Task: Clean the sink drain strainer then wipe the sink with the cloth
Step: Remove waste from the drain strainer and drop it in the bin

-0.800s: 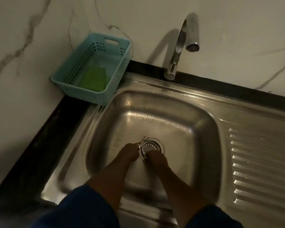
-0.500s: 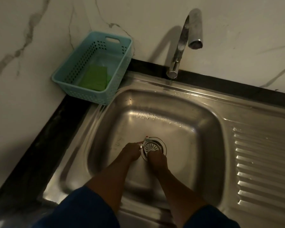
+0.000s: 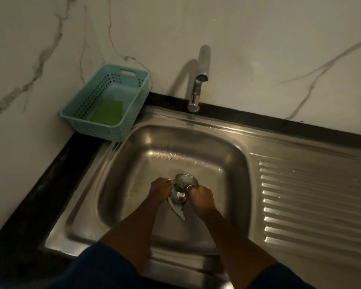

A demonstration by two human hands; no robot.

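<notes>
A: Left hand (image 3: pixel 161 189) and right hand (image 3: pixel 200 198) are both down in the sink (image 3: pixel 154 147). What's the place like?
B: Dim. Steel sink with a ribbed drainboard (image 3: pixel 311 195) on the right, set in a black counter (image 3: pixel 29 195) against a white marble wall (image 3: pixel 258 49). Water drops lie on the basin's far slope.
A: And the hands?
B: Close together, fingers curled. Each grips an edge of the strainer (image 3: pixel 186 180), which sits tilted between them near the basin's middle.
A: Anything else there?
B: A crumpled scrap (image 3: pixel 175 200), whitish with green and red, just under the strainer, between the hands. What it is, I cannot tell. Hands and strainer hide the drain hole.
A: Around the sink?
B: A tap (image 3: pixel 196 97) at the back rim. A teal basket (image 3: pixel 96 132) in the left corner, a green cloth (image 3: pixel 107 113) lying flat inside. Dark blue sleeves (image 3: pixel 88 268) at the bottom
</notes>
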